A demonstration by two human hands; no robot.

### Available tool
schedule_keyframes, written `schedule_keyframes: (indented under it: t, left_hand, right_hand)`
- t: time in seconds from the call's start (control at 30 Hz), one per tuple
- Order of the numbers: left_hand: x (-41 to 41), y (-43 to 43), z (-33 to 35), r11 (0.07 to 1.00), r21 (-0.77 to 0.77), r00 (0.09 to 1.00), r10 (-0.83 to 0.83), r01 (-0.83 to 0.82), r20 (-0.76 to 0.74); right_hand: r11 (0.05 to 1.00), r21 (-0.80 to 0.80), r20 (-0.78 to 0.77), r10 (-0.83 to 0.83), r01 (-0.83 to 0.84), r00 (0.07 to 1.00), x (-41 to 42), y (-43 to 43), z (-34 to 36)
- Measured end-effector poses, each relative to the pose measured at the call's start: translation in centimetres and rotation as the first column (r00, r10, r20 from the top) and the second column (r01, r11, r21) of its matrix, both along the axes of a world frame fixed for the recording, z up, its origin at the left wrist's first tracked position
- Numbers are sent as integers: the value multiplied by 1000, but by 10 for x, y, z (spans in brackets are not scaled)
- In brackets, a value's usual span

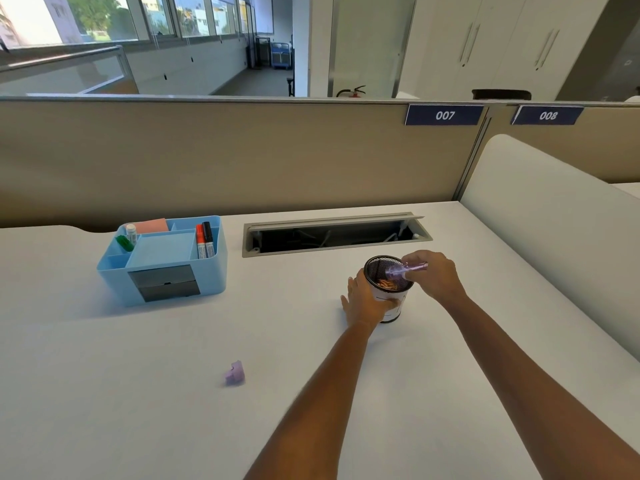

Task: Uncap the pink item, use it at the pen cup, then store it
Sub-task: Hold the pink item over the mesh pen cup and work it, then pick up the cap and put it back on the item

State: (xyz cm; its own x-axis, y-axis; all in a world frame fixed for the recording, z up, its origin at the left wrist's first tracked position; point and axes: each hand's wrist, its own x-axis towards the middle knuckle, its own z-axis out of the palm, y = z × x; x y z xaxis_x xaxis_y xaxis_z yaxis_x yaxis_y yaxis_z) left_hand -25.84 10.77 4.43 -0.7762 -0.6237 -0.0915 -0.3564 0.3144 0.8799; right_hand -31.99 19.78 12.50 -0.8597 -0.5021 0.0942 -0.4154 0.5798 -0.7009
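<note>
White worktop (pixel 145 393) fills the lower part of the view, backed by a beige partition (pixel 225 157) that carries two blue number tags. A mesh pen cup (pixel 389 289) stands right of centre, just in front of an open cable tray (pixel 336 233) set into the surface. The left hand (pixel 367 301) wraps around the near-left side of the cup, fingers curled against its wall. The right hand (pixel 434 275) pinches the pink item (pixel 405 271), a translucent pink-purple tube, holding it nearly level over the cup's mouth with its bare front end pointing left, above the opening. Something orange lies at the bottom of the cup; what it is cannot be told. The pink cap (pixel 235 373) lies alone on the worktop, well apart from the cup, toward the near left. At the far left sits a light blue organiser (pixel 162 261) holding a red marker and a black marker (pixel 204 240), a green item, a small white bottle and a salmon-coloured pad.
</note>
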Motion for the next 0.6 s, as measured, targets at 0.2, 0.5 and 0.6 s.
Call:
schedule_keyframes:
  t: [0.2,0.5,0.6]
  left_hand:
    - [10,-3,1,994,98,999,-37,38,-13]
    - [44,-10,13,956,267,949,192,-123,-250]
    - [58,-11,21,943,305,917,233,-132,-324]
  right_hand:
    - [924,-359,412,30,132,910,16,5,-5]
    - [652,-635,736,349,414,580,50,-2,-17]
    - [684,-583,787,342,438,513,63,-11,-24]
